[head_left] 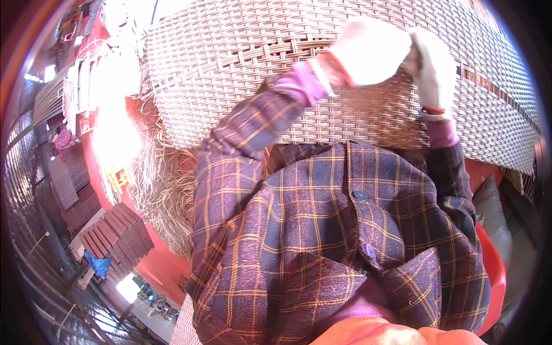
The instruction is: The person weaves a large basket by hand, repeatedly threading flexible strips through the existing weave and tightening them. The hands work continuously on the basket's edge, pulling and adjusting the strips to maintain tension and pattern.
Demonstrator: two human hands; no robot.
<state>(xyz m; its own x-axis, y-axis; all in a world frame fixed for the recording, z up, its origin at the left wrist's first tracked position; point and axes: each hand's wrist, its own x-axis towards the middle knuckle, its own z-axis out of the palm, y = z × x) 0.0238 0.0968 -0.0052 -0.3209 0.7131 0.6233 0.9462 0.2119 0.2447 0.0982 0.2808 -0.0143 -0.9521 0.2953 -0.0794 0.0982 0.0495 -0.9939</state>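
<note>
My left hand (374,53) wears a white knit glove with a red cuff edge and is over the woven wicker panel (241,98). Glare washes out its fingers, which look curled in. Close at its right, my right hand (435,69), in the same kind of glove, is bent inward with its fingers closed. The fingertips of both hands nearly meet just above the weave. Anything thin between them is too small and bright to make out. The panel is light brown and stretches across in front of my body.
A gap with loose strands (282,47) runs through the weave left of my hands; another slit (489,86) lies at right. A heap of pale strands (164,190) hangs at the panel's left. Stacked brown woven pieces (115,233) stand farther left. A red chair (491,276) is at my right.
</note>
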